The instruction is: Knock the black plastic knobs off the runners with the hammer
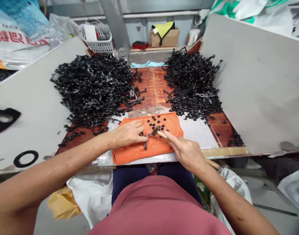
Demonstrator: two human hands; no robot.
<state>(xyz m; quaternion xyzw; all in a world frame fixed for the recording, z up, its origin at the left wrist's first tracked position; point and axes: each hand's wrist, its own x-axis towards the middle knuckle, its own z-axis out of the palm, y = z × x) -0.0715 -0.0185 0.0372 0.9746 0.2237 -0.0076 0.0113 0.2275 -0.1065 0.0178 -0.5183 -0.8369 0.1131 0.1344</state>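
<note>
An orange cloth [129, 153] lies in front of me with several small round black pieces [153, 124] scattered on it. My left hand [129, 133] rests over the cloth's left side, fingers closed on a black plastic branched part [145, 145] whose ends stick out past the fingertips. In my right hand [189, 151] is a small hammer [164, 134], gripped by its wooden handle with the index finger stretched along it. The dark hammer head is at the right end of the black part, among the loose round pieces; whether they touch I cannot tell.
Large heaps of black plastic parts stand at the left [95, 88] and right [193, 85] of the wooden table [146, 78]. Slanting grey boards [252, 85] wall in both sides. Behind are a white basket [97, 37], a cardboard box [167, 37] and a mug [193, 37].
</note>
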